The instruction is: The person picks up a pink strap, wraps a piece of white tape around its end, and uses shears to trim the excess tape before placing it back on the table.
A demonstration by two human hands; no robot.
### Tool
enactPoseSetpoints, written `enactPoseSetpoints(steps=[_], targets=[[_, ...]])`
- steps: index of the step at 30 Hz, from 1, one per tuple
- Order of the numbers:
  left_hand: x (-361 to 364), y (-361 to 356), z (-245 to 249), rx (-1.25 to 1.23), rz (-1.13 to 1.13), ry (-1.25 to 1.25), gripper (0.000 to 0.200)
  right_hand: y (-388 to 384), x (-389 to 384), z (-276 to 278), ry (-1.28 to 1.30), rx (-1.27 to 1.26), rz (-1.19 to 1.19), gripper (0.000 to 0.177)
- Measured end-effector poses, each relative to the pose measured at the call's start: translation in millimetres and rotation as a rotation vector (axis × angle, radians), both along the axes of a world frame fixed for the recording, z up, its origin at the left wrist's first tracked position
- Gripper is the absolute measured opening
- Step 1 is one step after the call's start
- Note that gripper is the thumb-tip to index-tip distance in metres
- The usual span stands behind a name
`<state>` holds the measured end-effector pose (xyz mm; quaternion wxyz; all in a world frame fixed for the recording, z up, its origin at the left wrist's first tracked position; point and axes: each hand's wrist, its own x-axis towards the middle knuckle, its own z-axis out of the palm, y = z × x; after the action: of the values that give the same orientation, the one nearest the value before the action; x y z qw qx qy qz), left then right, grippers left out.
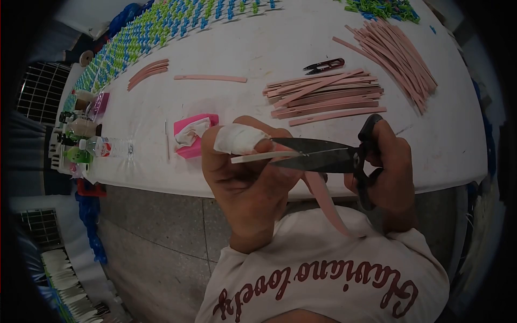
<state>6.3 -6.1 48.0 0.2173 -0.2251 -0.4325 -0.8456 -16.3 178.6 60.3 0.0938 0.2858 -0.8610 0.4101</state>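
Observation:
My left hand [250, 175], with a white wrap round one finger, pinches a pink strip [325, 202] whose pale end sticks out to the left and whose long part hangs toward my shirt. My right hand [393, 169] has its fingers in the handles of black scissors [328, 155]. The scissor blades are parted, with the strip between them close to my left fingertips. Beyond my hands a pile of pink strips [328, 97] lies on the white table [226, 54], with small dark snips [324, 65] just behind it.
A larger bundle of pink strips [401, 62] lies at the right. A pink tissue box [189, 149] stands left of my hands, bottles [107, 146] at the left edge. Rows of green and blue clips [161, 24] cover the back left; a clip heap [382, 8] sits at the back right.

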Motion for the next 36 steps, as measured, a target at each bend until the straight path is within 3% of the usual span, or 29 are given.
enactPoseSetpoints(steps=[11, 13, 19, 24, 25, 28, 31, 36], targets=[[-1.3, 0.8, -6.9, 0.025, -0.003, 0.004, 0.036, -1.6, 0.5, -7.5, 0.028, 0.007, -0.028, 0.038], [-3.1, 1.8, -5.9, 0.036, -0.046, 0.031, 0.036, -0.9, 0.4, -8.2, -0.223, -0.107, 0.051, 0.036], [-0.9, 3.5, -5.8, 0.150, -0.143, 0.001, 0.036, -4.4, -2.0, -17.8, -0.451, -0.517, 0.149, 0.035], [-4.3, 5.8, -8.5, 0.201, -0.169, -0.015, 0.037, -17.3, -2.1, 0.4, -0.721, -0.673, 0.178, 0.029], [-4.7, 5.8, -7.0, 0.117, -0.148, -0.038, 0.035, -18.9, -2.9, 2.4, -0.833, -0.724, 0.217, 0.026], [-1.0, 12.2, 0.6, 0.002, -0.091, -0.068, 0.034, -33.7, -7.5, 9.6, -0.854, -0.859, 0.289, 0.026], [0.3, 16.2, 9.8, -0.051, -0.001, -0.069, 0.033, -36.2, -12.0, 15.7, -0.876, -0.673, 0.221, 0.033], [1.4, 18.3, 7.7, -0.061, 0.145, -0.153, 0.031, -41.2, -13.5, 0.8, -0.790, -0.838, 0.273, 0.026]])
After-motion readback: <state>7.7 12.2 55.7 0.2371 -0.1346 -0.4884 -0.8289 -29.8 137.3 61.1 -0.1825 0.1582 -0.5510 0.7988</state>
